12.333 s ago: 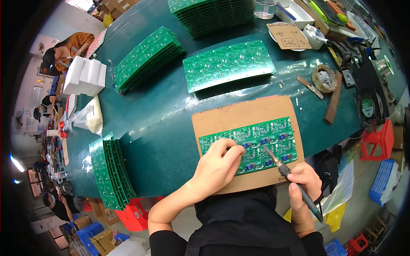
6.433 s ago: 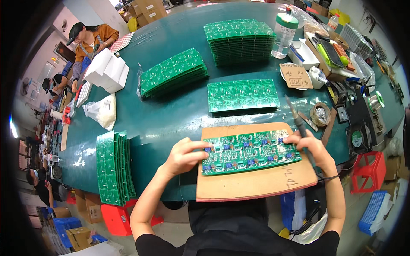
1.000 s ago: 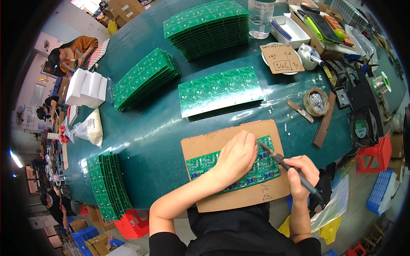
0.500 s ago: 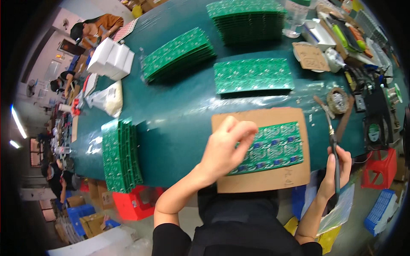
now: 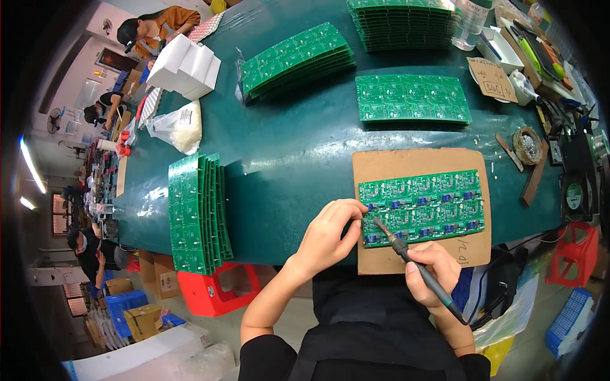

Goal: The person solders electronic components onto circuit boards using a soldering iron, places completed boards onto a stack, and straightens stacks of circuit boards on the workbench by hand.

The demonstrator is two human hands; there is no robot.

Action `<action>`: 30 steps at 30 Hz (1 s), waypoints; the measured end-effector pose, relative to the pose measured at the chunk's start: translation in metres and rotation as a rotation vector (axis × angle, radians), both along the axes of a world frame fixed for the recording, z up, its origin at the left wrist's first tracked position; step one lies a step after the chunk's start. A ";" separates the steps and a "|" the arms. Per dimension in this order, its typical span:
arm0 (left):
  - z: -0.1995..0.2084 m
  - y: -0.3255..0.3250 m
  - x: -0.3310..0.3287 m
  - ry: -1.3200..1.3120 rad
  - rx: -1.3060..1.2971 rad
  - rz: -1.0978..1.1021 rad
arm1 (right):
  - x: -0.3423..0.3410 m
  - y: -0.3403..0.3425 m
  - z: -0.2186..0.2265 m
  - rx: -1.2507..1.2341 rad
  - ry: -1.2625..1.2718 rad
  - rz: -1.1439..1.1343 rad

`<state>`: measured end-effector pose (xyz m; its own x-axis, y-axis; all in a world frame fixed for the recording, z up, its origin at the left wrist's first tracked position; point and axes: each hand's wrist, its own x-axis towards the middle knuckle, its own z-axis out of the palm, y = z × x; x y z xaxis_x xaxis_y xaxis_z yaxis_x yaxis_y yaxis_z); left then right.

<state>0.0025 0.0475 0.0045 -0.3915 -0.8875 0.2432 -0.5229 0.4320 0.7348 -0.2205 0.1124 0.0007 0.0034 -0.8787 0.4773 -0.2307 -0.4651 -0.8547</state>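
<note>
Fingers of right hand (image 5: 437, 270) clamped on soldering iron (image 5: 399, 246); left hand (image 5: 327, 235) at left edge of circuit board (image 5: 422, 209) — can't tell if pinching. Board lies on cardboard (image 5: 413, 162), likely light, stiff, fragile — hold by edges.

On one bench (image 5: 286, 190) there is one populated circuit board (image 5: 419, 209) on one cardboard sheet (image 5: 416, 162), with one left hand (image 5: 327, 236), one right hand (image 5: 435, 263) and one soldering iron (image 5: 445, 300). Four stacks of green boards (image 5: 413, 98) stand around; how many boards each contains is too fine to count. There is one bag of pale pieces (image 5: 187, 133), one round tub of metal shavings (image 5: 527, 146), one handwritten card (image 5: 492, 79), one clear bottle (image 5: 470, 28), and white boxes (image 5: 184, 66), apparently three. Beyond are two red stools (image 5: 210, 293), at least three co-workers (image 5: 181, 22) and two lit ceiling lights (image 5: 33, 165).
</note>
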 end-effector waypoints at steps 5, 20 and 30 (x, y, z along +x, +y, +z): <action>-0.005 -0.003 0.000 0.050 0.016 0.003 | 0.004 -0.001 0.001 0.025 0.036 -0.018; -0.007 -0.002 -0.002 0.006 -0.063 -0.031 | -0.008 0.004 0.005 -0.019 0.009 -0.070; -0.002 -0.007 -0.036 -0.006 -0.175 -0.050 | -0.030 0.008 0.005 0.030 0.035 -0.120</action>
<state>-0.0334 0.0405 0.0025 -0.4361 -0.8110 0.3900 -0.5014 0.5789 0.6430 -0.2501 0.1202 0.0058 -0.0864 -0.8879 0.4519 -0.3129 -0.4064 -0.8584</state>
